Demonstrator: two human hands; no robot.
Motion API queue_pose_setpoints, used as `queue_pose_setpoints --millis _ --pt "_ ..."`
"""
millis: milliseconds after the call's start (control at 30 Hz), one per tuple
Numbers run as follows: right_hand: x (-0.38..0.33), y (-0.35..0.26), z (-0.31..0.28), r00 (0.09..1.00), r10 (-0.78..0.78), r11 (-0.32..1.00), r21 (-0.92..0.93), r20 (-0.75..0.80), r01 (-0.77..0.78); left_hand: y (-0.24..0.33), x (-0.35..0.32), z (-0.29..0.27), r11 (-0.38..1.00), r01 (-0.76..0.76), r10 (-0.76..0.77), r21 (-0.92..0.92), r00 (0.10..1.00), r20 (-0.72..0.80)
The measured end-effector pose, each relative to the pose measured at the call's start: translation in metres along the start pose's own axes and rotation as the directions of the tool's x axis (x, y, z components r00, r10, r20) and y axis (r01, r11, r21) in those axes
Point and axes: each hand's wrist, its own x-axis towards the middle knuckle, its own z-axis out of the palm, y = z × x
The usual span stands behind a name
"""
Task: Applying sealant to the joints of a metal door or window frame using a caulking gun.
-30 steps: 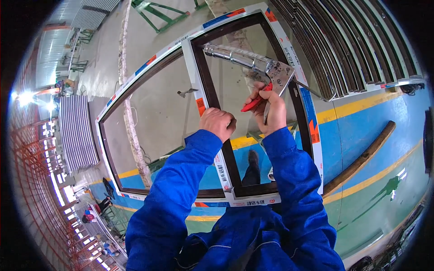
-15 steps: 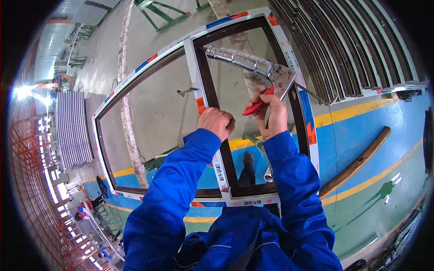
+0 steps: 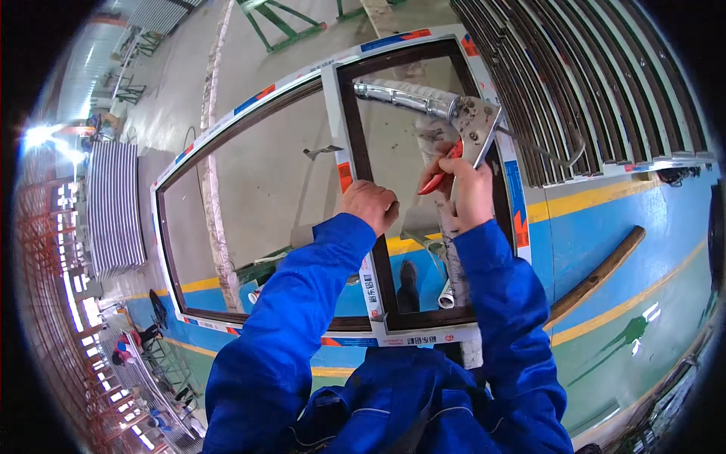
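Note:
A large window frame (image 3: 333, 113) with dark inner edges and printed white protective film is in front of me, split by an upright bar. My left hand (image 3: 368, 206) is closed around that bar at mid-height. My right hand (image 3: 470, 189) grips the red trigger and handle of a caulking gun (image 3: 412, 98), its fingers wrapped round. The gun's silver barrel slants up to the left over the right opening, its tip near the bar's upper part. A stained metal plate sits at its rear, with a bent rod behind. A small metal tab (image 3: 321, 150) sticks out left from the bar.
Dark and white profiles (image 3: 575, 83) are stacked at the upper right. A brown wooden bar (image 3: 597, 272) lies on the blue floor to the right. A striped stack (image 3: 115, 208) stands at the left, green trestle legs (image 3: 280, 26) at the far side. People work at the lower left.
The view has shifted a little, so the frame sits slightly further right at the top. Both hands keep their grips, and the gun's bent rod now reaches slightly farther right.

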Motion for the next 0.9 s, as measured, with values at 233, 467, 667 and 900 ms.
queue_pose_setpoints --millis 233,467,667,900 --pt "0.002 -0.039 0.044 0.971 -0.159 0.833 -0.503 0.179 0.229 -0.005 -0.006 0.003 0.999 0.025 -0.027 -0.023 0.993 -0.113" --pt "0.006 -0.068 0.078 0.935 -0.130 0.565 -0.751 0.329 0.343 -0.008 -0.008 0.001 0.999 0.039 -0.040 -0.019 0.999 -0.032" --pt "0.014 -0.080 0.098 0.886 -0.135 0.270 -0.844 0.443 0.463 -0.009 -0.010 -0.001 0.999 0.038 -0.038 -0.032 0.999 0.003" --pt "0.018 -0.096 0.129 0.806 -0.047 0.035 -0.806 0.590 0.591 -0.010 -0.009 -0.005 0.999 0.020 -0.017 -0.037 0.997 0.069"
